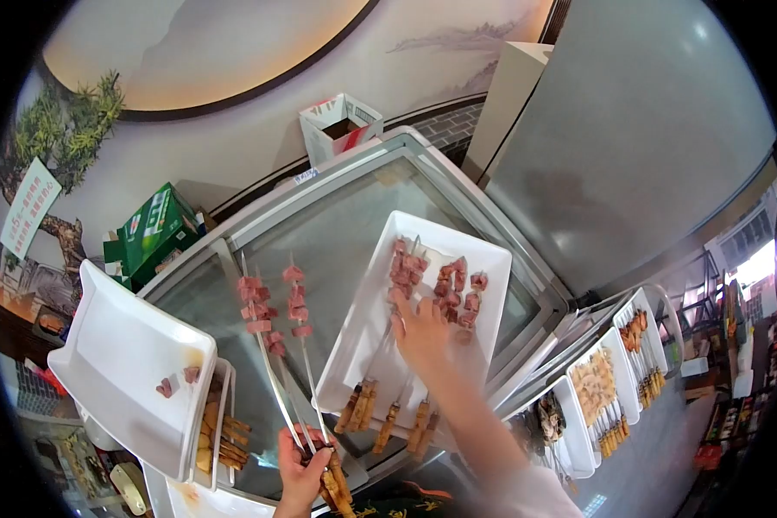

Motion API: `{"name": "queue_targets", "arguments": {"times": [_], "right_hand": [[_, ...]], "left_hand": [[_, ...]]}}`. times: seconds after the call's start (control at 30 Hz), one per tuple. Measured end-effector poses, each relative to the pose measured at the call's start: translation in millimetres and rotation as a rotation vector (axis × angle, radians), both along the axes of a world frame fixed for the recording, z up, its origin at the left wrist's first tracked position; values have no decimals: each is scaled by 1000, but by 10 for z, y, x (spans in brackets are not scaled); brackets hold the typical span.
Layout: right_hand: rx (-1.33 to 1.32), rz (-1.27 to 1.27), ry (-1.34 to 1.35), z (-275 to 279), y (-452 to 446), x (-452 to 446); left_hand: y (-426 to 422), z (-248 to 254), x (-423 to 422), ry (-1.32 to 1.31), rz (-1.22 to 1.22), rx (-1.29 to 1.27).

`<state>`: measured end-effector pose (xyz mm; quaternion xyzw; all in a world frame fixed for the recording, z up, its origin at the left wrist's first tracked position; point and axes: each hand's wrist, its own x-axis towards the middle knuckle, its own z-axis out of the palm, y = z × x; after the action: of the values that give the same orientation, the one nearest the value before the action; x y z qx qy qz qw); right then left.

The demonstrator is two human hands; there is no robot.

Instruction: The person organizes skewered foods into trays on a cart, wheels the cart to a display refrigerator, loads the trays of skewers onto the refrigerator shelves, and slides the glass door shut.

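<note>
My left hand (304, 462) is closed around several metal skewers with wooden handles, near the bottom centre. Cubes of raw red meat (255, 304) are threaded on the skewers' upper parts, which fan out over the glass lid. To the right, my right hand (419, 328) reaches into a white tray (347, 350) and touches the meat skewers lying there. Its fingers look spread over the meat. More meat pieces (451, 281) lie beside it, and wooden handles (363, 406) point to the tray's lower end.
The tray rests on a glass-topped freezer (319, 224). At left stands a tilted white tray (129, 345) with two meat pieces, above skewers in another tray. Trays of other skewers (596, 384) line the right. A green box (157, 229) and white box (341, 125) stand behind.
</note>
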<state>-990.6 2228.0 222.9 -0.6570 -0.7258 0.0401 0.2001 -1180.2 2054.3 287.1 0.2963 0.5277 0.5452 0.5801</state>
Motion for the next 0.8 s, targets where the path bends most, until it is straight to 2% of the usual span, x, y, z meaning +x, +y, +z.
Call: {"name": "queue_targets", "arguments": {"times": [0.13, 0.2, 0.33, 0.4, 0.43, 0.5, 0.53, 0.6, 0.8], "right_hand": [[22, -91, 58, 41, -59, -137], [-178, -110, 318, 26, -62, -250], [-94, -141, 514, -225, -27, -311], [-143, -252, 695, -65, -61, -301], [-144, -252, 695, -38, -89, -293], [-69, -281, 890, 61, -156, -268], [-69, -281, 887, 185, -217, -241], [8, -273, 683, 586, -338, -183], [-20, -461, 770, 514, -450, 153]], "left_hand": [[15, 56, 9, -82, 19, -18], [29, 71, -3, -51, 3, -36], [-1, -17, -27, -15, 13, 12], [-4, 11, -19, -38, 36, -42], [1, 25, -19, -38, 36, -43], [12, 47, -17, -79, 42, -29], [10, 32, -28, -82, 41, -30], [10, -17, -56, -25, -2, 16], [31, 54, -27, -54, 14, -11]]}}
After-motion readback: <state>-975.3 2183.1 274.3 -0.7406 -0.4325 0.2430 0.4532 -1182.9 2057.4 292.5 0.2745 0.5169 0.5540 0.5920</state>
